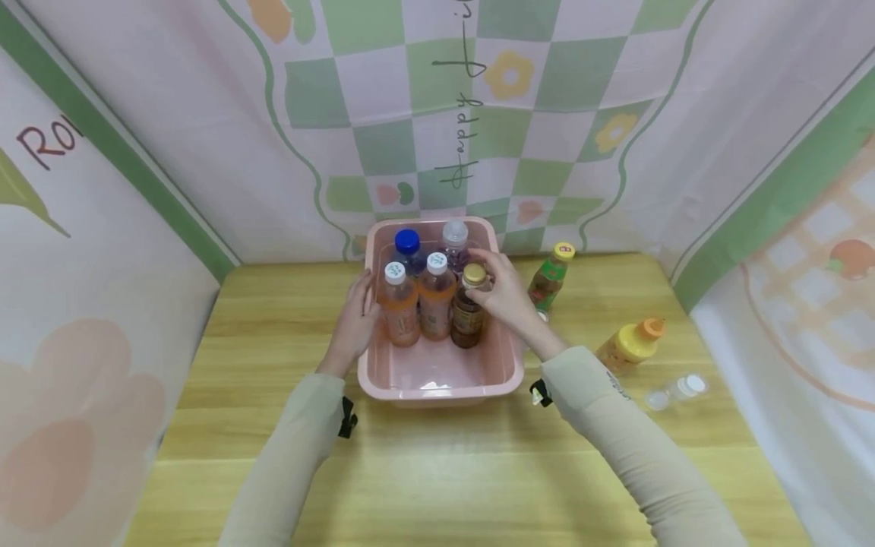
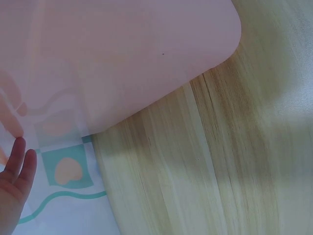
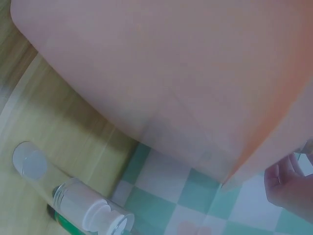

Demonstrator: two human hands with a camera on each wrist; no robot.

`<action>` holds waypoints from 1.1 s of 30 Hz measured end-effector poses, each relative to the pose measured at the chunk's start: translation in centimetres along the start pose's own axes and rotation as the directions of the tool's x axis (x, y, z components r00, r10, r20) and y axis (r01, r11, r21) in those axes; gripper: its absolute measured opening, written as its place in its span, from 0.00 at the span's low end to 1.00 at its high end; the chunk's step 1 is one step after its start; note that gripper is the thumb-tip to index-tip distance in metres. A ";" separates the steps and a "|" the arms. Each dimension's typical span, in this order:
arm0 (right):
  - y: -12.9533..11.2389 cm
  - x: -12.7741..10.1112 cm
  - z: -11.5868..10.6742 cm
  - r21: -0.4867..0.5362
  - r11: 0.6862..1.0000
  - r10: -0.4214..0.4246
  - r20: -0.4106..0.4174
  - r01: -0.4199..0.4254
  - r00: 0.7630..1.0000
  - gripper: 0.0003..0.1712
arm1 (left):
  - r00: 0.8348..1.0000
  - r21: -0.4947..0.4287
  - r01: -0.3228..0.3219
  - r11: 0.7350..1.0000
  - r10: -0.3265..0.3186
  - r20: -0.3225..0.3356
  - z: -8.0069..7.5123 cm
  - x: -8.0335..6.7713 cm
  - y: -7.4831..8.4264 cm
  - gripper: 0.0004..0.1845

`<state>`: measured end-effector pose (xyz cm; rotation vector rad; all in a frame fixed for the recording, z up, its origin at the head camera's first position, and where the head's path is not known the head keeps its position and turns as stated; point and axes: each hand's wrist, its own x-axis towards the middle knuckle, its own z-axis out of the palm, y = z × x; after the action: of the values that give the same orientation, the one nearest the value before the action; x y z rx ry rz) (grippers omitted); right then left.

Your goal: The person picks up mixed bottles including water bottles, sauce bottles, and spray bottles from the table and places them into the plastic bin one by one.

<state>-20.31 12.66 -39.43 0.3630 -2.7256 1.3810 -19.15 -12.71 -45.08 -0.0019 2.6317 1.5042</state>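
A pink plastic tub [image 1: 437, 374] holds several upright bottles. My right hand [image 1: 509, 292] reaches over the tub's right rim, thumb and fingers around the neck of a dark brown bottle [image 1: 468, 323] with a gold cap. Beside that bottle stand two orange drink bottles with white caps, one in the middle [image 1: 436, 308] and one at left [image 1: 401, 319]. Behind them are a blue-capped bottle [image 1: 408, 243] and a clear-topped bottle [image 1: 455, 235]. At the left rim rests my left hand [image 1: 355, 319], its fingers [image 2: 27, 169] extended along the tub's outer side.
Right of the tub, on the wooden table [image 1: 273, 334], stand a green-labelled bottle [image 1: 549, 277] with a yellow cap and a yellow squeeze bottle [image 1: 627, 346] with an orange tip. A small clear bottle [image 1: 677, 391] is nearer the right edge. Another clear bottle [image 3: 73, 191] shows beside the tub.
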 end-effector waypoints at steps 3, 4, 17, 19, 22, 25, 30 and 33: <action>0.0 0.0 -0.1 -0.002 1.000 0.006 0.018 -0.006 1.000 0.39 | 1.000 0.004 0.003 1.000 -0.003 0.000 0.0 0.0 0.0 0.32; 0.0 0.0 -0.2 -0.002 1.000 0.008 0.026 -0.008 1.000 0.39 | 1.000 0.005 0.003 1.000 -0.003 -0.001 0.0 0.0 -0.1 0.32; 0.3 0.2 -2.2 0.058 0.998 0.022 0.094 -0.027 0.995 0.40 | 1.000 0.002 -0.011 1.000 0.011 -0.003 0.0 0.0 -0.1 0.32; 0.3 0.3 -2.6 0.063 0.998 0.006 0.095 -0.012 0.995 0.41 | 1.000 -0.003 -0.014 1.000 0.014 -0.002 0.0 0.0 -0.1 0.32; 0.2 0.5 -3.3 0.072 0.997 -0.015 0.103 0.007 0.995 0.40 | 1.000 -0.005 -0.021 1.000 0.021 -0.005 0.1 0.0 -0.2 0.32; 0.2 0.7 -4.0 0.085 0.996 -0.010 0.107 0.001 0.994 0.40 | 1.000 -0.004 -0.028 1.000 0.028 -0.007 0.1 0.1 -0.2 0.32; 0.1 1.4 -5.3 0.136 0.991 0.001 0.067 -0.010 0.998 0.38 | 1.000 -0.003 -0.020 1.000 0.020 -0.007 0.1 0.2 -0.4 0.32; 0.4 1.9 -6.1 0.157 0.988 -0.011 0.005 0.010 1.000 0.35 | 1.000 -0.007 -0.018 1.000 0.018 -0.006 0.1 0.2 -0.4 0.32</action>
<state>-22.55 17.42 -35.86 0.3900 -2.6221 1.5989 -19.27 -12.83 -45.49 0.0175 2.6383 1.5209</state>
